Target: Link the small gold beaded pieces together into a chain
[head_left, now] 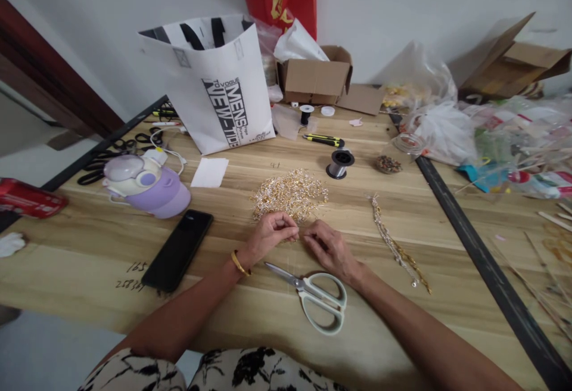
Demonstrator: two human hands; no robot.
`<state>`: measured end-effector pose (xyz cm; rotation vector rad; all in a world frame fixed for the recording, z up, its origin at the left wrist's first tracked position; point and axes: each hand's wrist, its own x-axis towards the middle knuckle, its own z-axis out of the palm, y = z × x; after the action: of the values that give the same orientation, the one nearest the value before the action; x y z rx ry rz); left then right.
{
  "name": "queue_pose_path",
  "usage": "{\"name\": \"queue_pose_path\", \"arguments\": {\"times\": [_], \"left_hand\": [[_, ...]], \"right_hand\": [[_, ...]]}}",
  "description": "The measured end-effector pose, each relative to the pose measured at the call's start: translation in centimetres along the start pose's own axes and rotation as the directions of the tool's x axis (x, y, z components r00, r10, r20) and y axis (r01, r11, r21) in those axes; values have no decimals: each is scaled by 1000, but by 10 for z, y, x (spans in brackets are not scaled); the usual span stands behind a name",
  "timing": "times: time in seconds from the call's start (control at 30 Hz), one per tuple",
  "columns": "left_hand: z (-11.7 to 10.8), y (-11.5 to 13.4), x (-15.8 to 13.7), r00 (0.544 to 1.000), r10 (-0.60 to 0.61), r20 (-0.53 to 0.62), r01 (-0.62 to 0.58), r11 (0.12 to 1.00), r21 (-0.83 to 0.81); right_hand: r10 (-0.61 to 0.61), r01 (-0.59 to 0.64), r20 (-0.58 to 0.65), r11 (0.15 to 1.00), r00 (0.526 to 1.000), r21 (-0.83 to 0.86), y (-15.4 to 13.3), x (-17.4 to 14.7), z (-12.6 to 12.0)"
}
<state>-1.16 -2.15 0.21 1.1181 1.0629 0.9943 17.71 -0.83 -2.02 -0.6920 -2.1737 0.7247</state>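
A loose pile of small gold and clear beads (pixel 290 191) lies in the middle of the wooden table. At its near edge my left hand (pixel 273 236) is closed in a pinch, thumb against the fingers. My right hand (pixel 329 249) rests just to its right, fingers curled and pressed together. What either hand holds, if anything, is too small to see. Below the hands lies a pair of scissors (pixel 319 301) with pale handles, blades slightly apart and pointing left. Gold and silver beaded chains (pixel 393 239) are laid out to the right.
Behind the pile stand a wire spool (pixel 340 164), a yellow utility knife (pixel 324 139) and a glass jar (pixel 389 163) of beads. A black phone (pixel 179 251) and a purple visor-shaped device (pixel 156 191) are on the left. A white bag (pixel 214 81) and cardboard box (pixel 315 75) line the back.
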Motion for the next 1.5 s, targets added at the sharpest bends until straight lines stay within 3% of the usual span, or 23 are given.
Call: {"name": "queue_pose_path", "arguments": {"times": [0.23, 0.4, 0.83, 1.07, 1.5], "left_hand": [[2, -5, 0, 999, 54, -8, -53, 993, 103], [0, -6, 1, 998, 52, 45, -60, 981, 186], [2, -9, 0, 993, 2, 117, -26, 980, 199], [0, -5, 0, 995, 35, 99, -50, 985, 162], [0, -4, 0, 995, 35, 97, -52, 982, 181]], "right_hand": [[-43, 45, 38, 997, 998, -62, 0, -2, 0], [-57, 59, 22, 993, 998, -106, 1, -4, 1], [-89, 90, 20, 989, 996, -115, 1, -4, 1], [-74, 51, -178, 990, 981, -130, -3, -5, 0], [-30, 32, 23, 996, 999, -84, 4, -2, 3]]}}
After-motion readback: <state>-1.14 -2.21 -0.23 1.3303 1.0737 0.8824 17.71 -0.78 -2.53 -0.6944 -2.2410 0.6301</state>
